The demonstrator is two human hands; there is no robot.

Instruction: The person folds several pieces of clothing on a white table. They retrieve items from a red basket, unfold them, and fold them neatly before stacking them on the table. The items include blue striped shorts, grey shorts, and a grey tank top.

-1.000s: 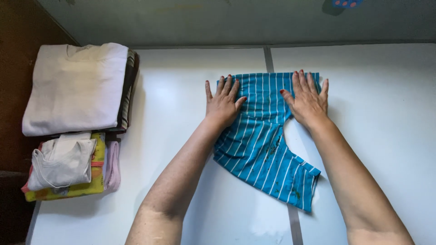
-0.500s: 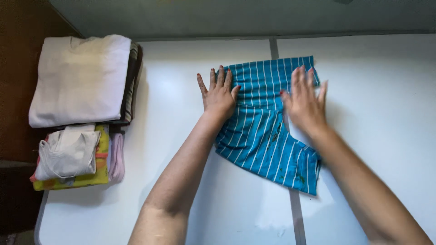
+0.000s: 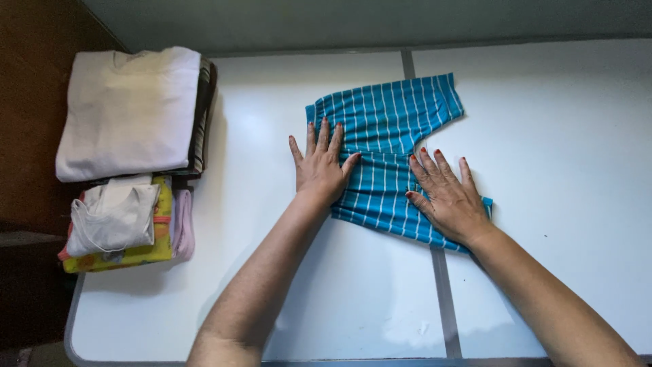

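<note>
While both hands, left hand (image 3: pixel 319 170) and right hand (image 3: pixel 448 197), press flat with fingers spread, gripping nothing, the striped blue shorts (image 3: pixel 384 129) lie lengthwise away from the person.

Both hands (image 3: pixel 380 187) flat on striped shorts (image 3: pixel 384 129)

2 bare forearms, no sleeves visible. Left grip (image 3: pixel 319 170) & right grip (image 3: pixel 449 197): red-painted nails, no rings, no watch or bracelets.

Garment (image 3: pixel 380 136) right of folded stacks (image 3: pixel 129 112)
</note>
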